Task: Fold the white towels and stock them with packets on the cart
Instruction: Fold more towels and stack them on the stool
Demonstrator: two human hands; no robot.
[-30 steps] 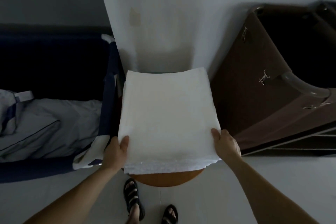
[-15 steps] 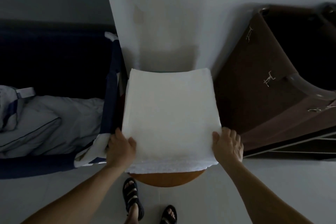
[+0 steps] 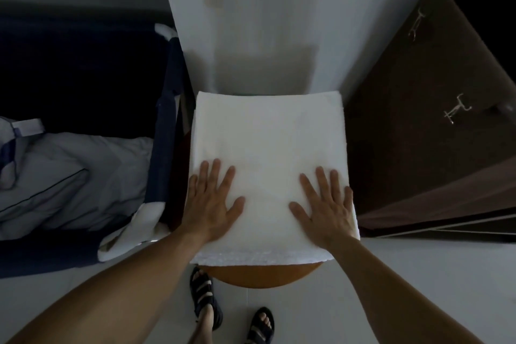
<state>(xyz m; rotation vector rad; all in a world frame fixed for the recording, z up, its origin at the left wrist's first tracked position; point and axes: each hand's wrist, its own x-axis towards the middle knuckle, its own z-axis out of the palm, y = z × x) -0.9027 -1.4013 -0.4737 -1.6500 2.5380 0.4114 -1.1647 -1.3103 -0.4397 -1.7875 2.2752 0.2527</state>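
A folded white towel point(image 3: 268, 137) lies flat on a round orange-brown table point(image 3: 259, 276), covering nearly all of its top. My left hand point(image 3: 212, 204) presses flat on the towel's near left part, fingers straight and spread. My right hand point(image 3: 325, 208) presses flat on the near right part in the same way. Neither hand holds anything. No packets are in view.
A white wall column point(image 3: 251, 22) stands right behind the table. A dark blue cot point(image 3: 164, 131) with grey bedding point(image 3: 69, 176) is close on the left. A brown fabric cart point(image 3: 424, 120) with metal clips stands close on the right. My sandalled feet point(image 3: 206, 299) are under the table's edge.
Both hands left the towel's near side edges and moved inward onto its top. They now lie flat with spread fingers. The towel has stayed in place.
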